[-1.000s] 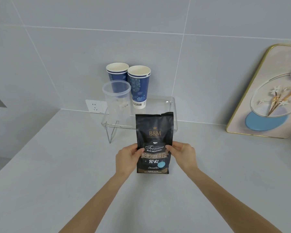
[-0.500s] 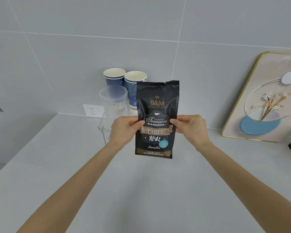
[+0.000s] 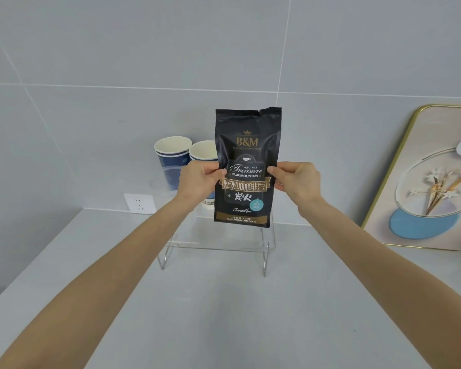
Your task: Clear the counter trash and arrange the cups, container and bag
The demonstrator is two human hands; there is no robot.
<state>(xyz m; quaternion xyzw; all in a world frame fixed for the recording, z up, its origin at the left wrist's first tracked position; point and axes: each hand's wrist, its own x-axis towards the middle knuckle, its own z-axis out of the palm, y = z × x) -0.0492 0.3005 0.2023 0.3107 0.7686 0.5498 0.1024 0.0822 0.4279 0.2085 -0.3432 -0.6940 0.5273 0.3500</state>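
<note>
A black coffee bag (image 3: 246, 153) with gold lettering is held upright above the right part of a clear acrylic riser (image 3: 216, 245). My left hand (image 3: 200, 179) pinches its left edge and my right hand (image 3: 296, 182) pinches its right edge. Two blue paper cups stand on the riser's back left: one (image 3: 172, 153) in full view, the other (image 3: 202, 153) partly behind the bag and my left hand. A clear plastic container (image 3: 161, 183) stands in front of them, mostly hidden by my left hand.
The grey counter (image 3: 224, 315) runs back to a tiled wall. A white wall socket (image 3: 140, 203) sits low on the wall at the left. A gold-framed picture (image 3: 423, 182) leans against the wall at the right.
Both hands have lifted the coffee bag off the counter and carried it up and back, over the right side of the riser.
</note>
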